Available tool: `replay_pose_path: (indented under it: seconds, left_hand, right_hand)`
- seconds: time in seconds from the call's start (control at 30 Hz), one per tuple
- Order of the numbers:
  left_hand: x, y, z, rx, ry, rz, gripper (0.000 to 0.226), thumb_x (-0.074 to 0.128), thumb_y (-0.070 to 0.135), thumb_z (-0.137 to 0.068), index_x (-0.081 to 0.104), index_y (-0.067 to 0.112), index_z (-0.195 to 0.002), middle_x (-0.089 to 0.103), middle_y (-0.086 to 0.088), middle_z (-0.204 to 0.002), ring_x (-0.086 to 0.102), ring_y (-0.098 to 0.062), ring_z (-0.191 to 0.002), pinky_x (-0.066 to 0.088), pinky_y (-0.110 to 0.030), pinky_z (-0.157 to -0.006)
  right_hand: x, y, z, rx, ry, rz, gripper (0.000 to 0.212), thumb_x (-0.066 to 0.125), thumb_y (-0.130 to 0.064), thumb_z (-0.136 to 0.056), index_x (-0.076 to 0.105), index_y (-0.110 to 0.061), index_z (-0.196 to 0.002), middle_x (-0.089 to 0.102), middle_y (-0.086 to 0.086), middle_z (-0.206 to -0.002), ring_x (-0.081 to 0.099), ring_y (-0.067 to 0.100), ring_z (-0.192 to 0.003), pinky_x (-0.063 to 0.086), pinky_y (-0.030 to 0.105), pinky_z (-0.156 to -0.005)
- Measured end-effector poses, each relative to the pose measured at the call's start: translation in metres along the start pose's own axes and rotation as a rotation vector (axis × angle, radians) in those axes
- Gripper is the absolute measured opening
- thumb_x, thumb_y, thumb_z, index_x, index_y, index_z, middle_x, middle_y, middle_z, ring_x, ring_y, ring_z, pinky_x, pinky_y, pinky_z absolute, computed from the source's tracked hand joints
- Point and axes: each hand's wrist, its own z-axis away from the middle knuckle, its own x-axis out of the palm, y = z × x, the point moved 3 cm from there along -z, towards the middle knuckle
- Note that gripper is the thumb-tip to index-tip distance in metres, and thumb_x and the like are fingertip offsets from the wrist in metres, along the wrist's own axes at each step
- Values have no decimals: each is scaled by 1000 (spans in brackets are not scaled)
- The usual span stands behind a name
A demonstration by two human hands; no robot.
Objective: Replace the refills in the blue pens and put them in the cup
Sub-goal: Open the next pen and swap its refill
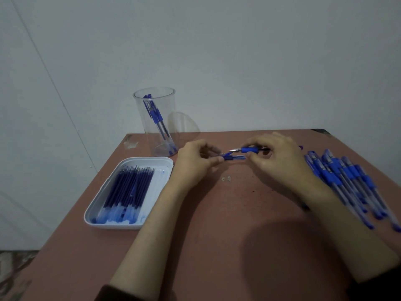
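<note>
Left grip (pixel 195 166) pinches a blue pen piece (pixel 235 157); right grip (pixel 280 164) holds a blue-sleeved pen (pixel 249 150), both just right of the cup (pixel 155 122), over a scuffed reddish desk (pixel 217 235) against a pale wall (pixel 238 51).

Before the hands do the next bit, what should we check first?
1. Right hand grips the pen: ok.
2. Left hand pinches the small blue part: ok.
3. New refill already inside that pen: cannot tell.
4. Refills left in the tray: ok.
5. Cup upright, with room for more: ok.
</note>
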Motion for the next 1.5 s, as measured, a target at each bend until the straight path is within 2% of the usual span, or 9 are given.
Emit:
replay_pose_path:
  seconds: [0.23, 0.37, 0.5, 0.67, 0.8, 1.0, 1.23, 1.4, 1.5]
  left_hand:
    - [3, 5, 3, 33, -59, 27, 13, 77, 9, -77, 71, 19, -84, 70, -7, -79, 63, -12, -65, 50, -14, -60]
    - [5, 7, 5, 55, -89, 40, 10, 77, 13, -78, 73, 19, -85, 71, -8, -79, 62, -12, -67, 52, -23, -69]
    - [2, 7, 4, 61, -81, 55, 11, 77, 13, -77, 75, 20, -85, 68, 3, -67, 63, -8, -66, 50, -20, -68]
    - [4, 6, 3, 76, -80, 31, 14, 79, 13, -75, 73, 23, -81, 72, -3, -74, 69, -15, -71, 55, -29, -76]
    - [3, 4, 2, 64, -67, 20, 14, 80, 12, -74, 74, 16, -87, 74, -10, -84, 69, -13, -69, 56, -26, -76]
    - [4, 2, 3, 62, -67, 4, 17, 80, 10, -73, 71, 25, -75, 72, -6, -76, 67, -10, -65, 58, -27, -75]
    - [-1, 9, 4, 94, -51, 45, 13, 78, 11, -76, 74, 20, -84, 74, -5, -81, 68, -10, -70, 57, -28, -78]
    - [-5, 24, 8, 188, 70, 7, 29, 72, 22, -82, 66, 27, -110, 68, 4, -89, 64, -10, -80, 53, -29, -80]
    - [-32, 35, 11, 307, 401, -102, 40, 66, 28, -86, 56, 25, -125, 60, 1, -114, 55, -13, -99, 45, -28, -88]
  right_hand:
    - [4, -3, 3, -21, -77, 0, 18, 66, -16, -83, 74, -27, -94, 65, -16, -79, 50, 11, -78, 41, 34, -77]
    - [6, -5, 5, 50, -146, -117, 20, 69, -20, -84, 72, -32, -100, 64, -13, -88, 55, 4, -84, 41, 15, -71]
    - [5, -7, 2, 119, -148, -219, 13, 70, -16, -84, 70, -27, -89, 68, -12, -86, 61, -3, -82, 41, 2, -67]
    - [6, -7, 2, 129, -155, -244, 14, 70, -14, -84, 71, -28, -82, 69, -14, -79, 62, -2, -78, 43, 5, -65]
    - [8, -7, 0, 129, -161, -262, 18, 71, -13, -83, 71, -31, -78, 69, -14, -77, 63, 0, -76, 48, 13, -66]
    - [14, -6, 1, 153, -186, -292, 16, 71, -11, -82, 73, -26, -79, 69, -15, -76, 60, -6, -71, 42, 5, -62]
    - [10, -11, 1, 162, -149, -424, 20, 70, -11, -83, 70, -29, -77, 71, -11, -78, 63, -1, -74, 43, 7, -64]
    - [14, -15, -1, 137, -133, -391, 22, 61, -10, -89, 70, -27, -101, 70, -4, -90, 58, 4, -79, 39, 7, -67]
    - [15, -22, -10, 121, -137, -295, 26, 58, -6, -89, 70, -23, -104, 66, -4, -95, 54, 1, -78, 35, 2, -68]
